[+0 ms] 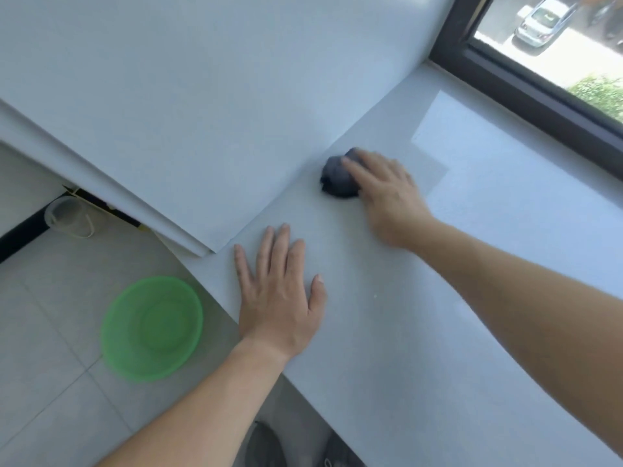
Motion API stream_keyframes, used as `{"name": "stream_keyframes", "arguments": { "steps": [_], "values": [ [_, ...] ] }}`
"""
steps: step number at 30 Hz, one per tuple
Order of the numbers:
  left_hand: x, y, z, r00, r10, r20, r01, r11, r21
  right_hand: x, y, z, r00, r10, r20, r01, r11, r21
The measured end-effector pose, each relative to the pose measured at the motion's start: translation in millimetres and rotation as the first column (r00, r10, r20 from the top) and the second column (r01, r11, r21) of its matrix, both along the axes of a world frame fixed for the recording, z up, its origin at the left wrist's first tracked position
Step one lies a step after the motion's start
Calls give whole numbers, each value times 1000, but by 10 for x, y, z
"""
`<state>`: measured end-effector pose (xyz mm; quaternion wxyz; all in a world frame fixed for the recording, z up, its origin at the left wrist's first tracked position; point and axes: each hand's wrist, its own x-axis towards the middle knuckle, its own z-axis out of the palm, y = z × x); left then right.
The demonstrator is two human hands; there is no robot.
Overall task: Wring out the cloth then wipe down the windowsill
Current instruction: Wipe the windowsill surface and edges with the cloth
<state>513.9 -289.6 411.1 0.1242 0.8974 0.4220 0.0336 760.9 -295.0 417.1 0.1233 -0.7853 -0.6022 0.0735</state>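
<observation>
1. Dark grey bunched cloth [337, 179] just above centre of the frame, lying on the white windowsill [455, 315] near the wall.
2. Right hand [387, 197] blurred, fingers stretched over the cloth, pressing it onto the sill.
3. Left hand [279, 298] flat on the sill at lower centre, fingers straight and spread, holding nothing.
4. Round green plastic basin [151, 328] on the tiled floor, lower left.
5. Dark window frame [526, 82] at upper right.

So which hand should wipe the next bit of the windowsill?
The right hand. It rests on the dark cloth, ready to push it along. The left hand lies flat on the windowsill, apart from the cloth, so it would probably have to reach over first.
</observation>
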Motion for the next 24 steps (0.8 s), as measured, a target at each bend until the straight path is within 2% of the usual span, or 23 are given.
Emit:
{"name": "stream_keyframes", "arguments": {
  "steps": [2,3,4,6,8,10,12,14,15,17,19,22,23,24],
  "values": [
    [-6,1,-8,1000,1,1,-1,1000,0,91,79,29,964,-261,-53,261,965,-2],
    [-7,2,-13,1000,0,10,0,1000,-2,-4,93,39,940,-333,-77,334,943,-11],
    [-10,0,-16,1000,0,25,1,1000,-6,-150,55,31,940,-334,-77,334,942,-11],
    [-14,-2,-13,998,0,57,1,1000,-14,-462,-202,-15,991,-127,-52,128,992,8],
    [-25,2,-8,998,-1,71,1,1000,-11,-553,-596,-31,993,105,-45,-107,994,-35],
    [-24,4,-4,997,0,72,1,1000,-14,-240,-825,-48,990,142,8,-141,989,-39],
    [-20,3,1,998,-2,65,3,1000,-19,173,-866,-29,993,-121,17,121,993,-13],
    [-26,-3,2,998,-1,60,2,1000,-17,359,-792,-9,909,-413,-59,410,911,-48],
    [-26,-8,1,998,1,60,0,1000,-16,273,-763,3,887,-455,-75,451,890,-59],
    [-32,-6,-9,997,7,72,-6,1000,-16,-80,-832,1,935,-350,-58,349,937,-19],
    [-43,-1,-8,994,2,113,0,1000,-20,-517,-1125,-67,992,-118,-35,118,993,-1],
    [-113,-30,21,983,10,182,-2,999,-43,-697,-1484,-46,993,109,-54,-113,991,-69],
    [-157,-72,31,984,26,178,-17,998,-52,-572,-1476,-29,992,122,-38,-125,989,-76],
    [-207,-136,37,986,42,163,-32,998,-59,-419,-1425,-26,998,66,-21,-67,995,-75]
  ]
}}
